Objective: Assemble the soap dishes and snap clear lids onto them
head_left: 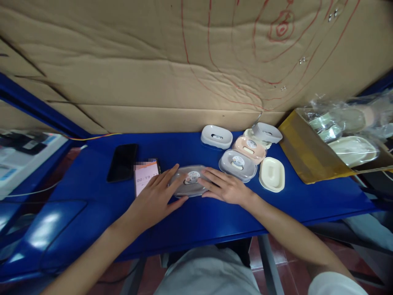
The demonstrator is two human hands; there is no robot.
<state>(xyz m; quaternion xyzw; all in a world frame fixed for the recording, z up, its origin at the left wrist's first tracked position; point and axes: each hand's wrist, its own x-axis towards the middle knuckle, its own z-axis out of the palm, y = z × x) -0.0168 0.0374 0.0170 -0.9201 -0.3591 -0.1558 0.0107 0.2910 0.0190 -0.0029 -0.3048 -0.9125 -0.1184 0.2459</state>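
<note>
A grey oval soap box with a round label lies on the blue table. My left hand rests flat on its left side, fingers spread over the lid. My right hand lies on its right side, fingertips touching the lid. Both hands press or hold the box from either side. Just right of it sits another grey soap box, then a pink one, a cream tray and two white ones.
A black phone and a second phone showing a timer lie left of my hands. An open cardboard box with bagged soap boxes stands at the right. A cardboard wall backs the table.
</note>
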